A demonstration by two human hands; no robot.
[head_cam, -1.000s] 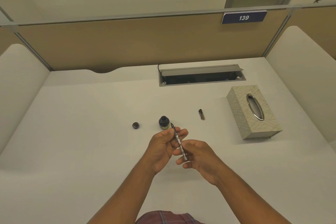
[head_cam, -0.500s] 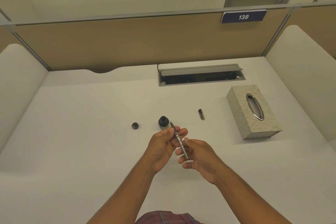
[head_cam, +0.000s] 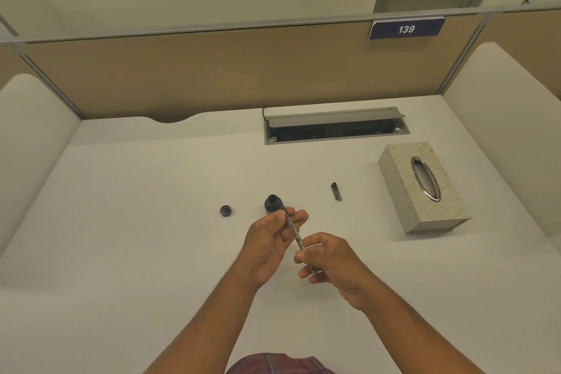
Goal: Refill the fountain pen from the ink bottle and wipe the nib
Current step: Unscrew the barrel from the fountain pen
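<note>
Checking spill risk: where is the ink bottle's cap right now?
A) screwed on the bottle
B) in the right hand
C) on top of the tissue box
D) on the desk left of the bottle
D: the cap lies on the desk, apart from the open bottle, to its left.

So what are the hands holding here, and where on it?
Both grip the pen: left hand near the nib end, right hand at the back end.
</note>
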